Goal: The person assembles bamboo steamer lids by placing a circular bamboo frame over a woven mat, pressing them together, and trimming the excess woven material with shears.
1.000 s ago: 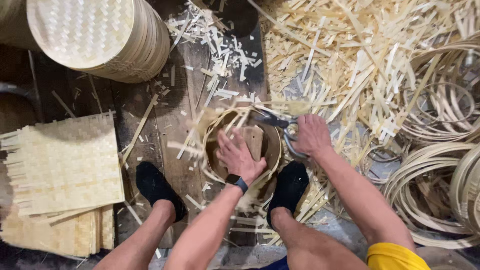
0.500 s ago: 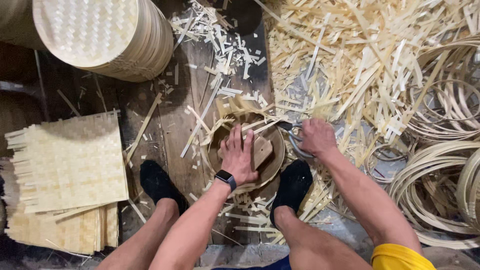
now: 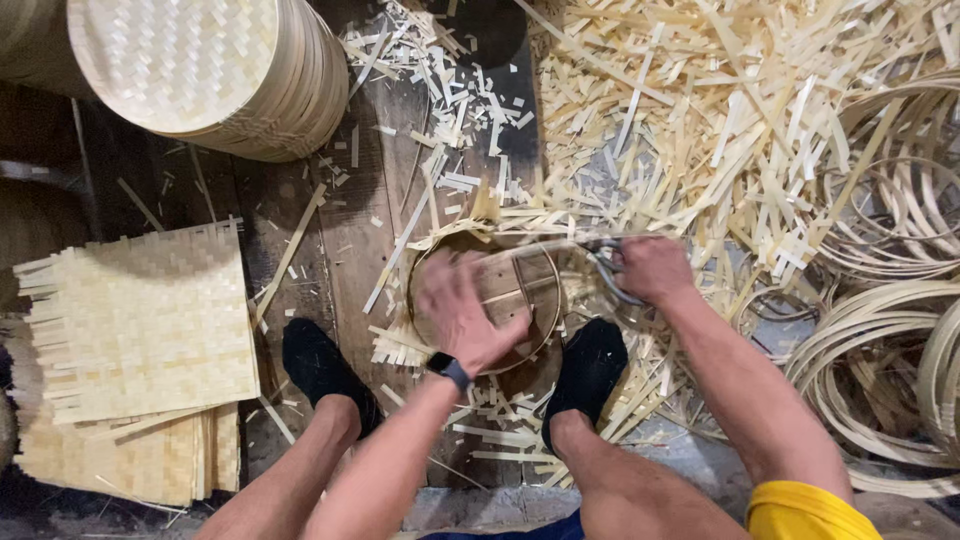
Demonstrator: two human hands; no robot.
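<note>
Two black-socked feet (image 3: 320,365) are planted on the wooden floor (image 3: 350,230), with a round bamboo frame (image 3: 487,300) between them. The left hand (image 3: 462,312) is pressed flat on the frame, fingers spread, motion-blurred. The right hand (image 3: 652,268) is clenched on scissors (image 3: 600,262) at the frame's far rim. Woven mats (image 3: 135,320) are stacked at left; bamboo hoops (image 3: 880,350) at right. Stacked woven lids (image 3: 215,75) and strip offcuts (image 3: 720,110) lie beyond.

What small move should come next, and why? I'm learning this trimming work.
Probably turn the round tray a little with the left hand and snip again. That hand lies flat inside the tray, the right hand holds shears at its far rim, and woven strips jut past the near-left edge.
</note>
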